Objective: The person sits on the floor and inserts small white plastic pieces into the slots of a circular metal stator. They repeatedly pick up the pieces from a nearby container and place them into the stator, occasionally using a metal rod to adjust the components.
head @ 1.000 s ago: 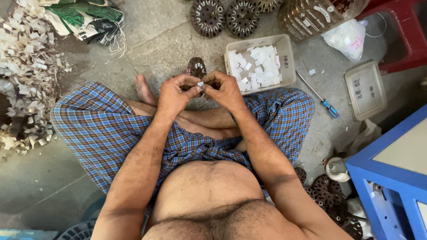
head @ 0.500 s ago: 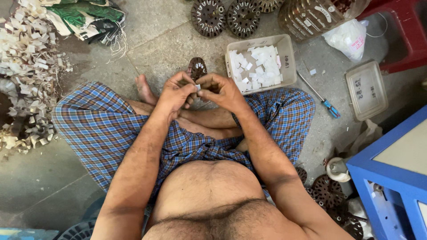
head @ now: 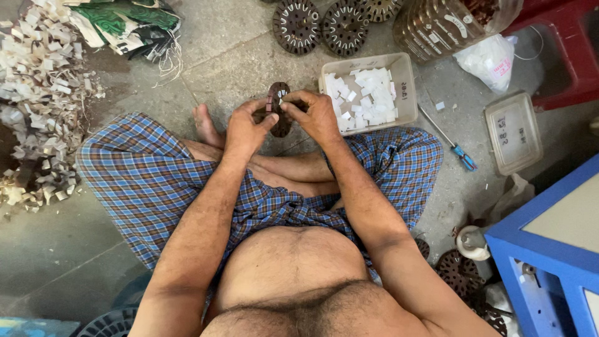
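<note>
My left hand (head: 244,130) and right hand (head: 317,113) both pinching a slotted rusty disc (head: 278,107), upper centre of frame, held on edge (long axis vertical), tray of white slips (head: 369,95) just right

Left hand (head: 246,128) and right hand (head: 315,115) cover most of the slotted metal disc (head: 279,109), so only a sliver of its rim shows. Far edge, the top frame line cuts through the dark discs on the floor (head: 321,25) and the clear jar (head: 443,25). The small white scrap at the disc's slot is too small to tell. Near right, rusty discs (head: 458,271) sit half behind the forearm.
</note>
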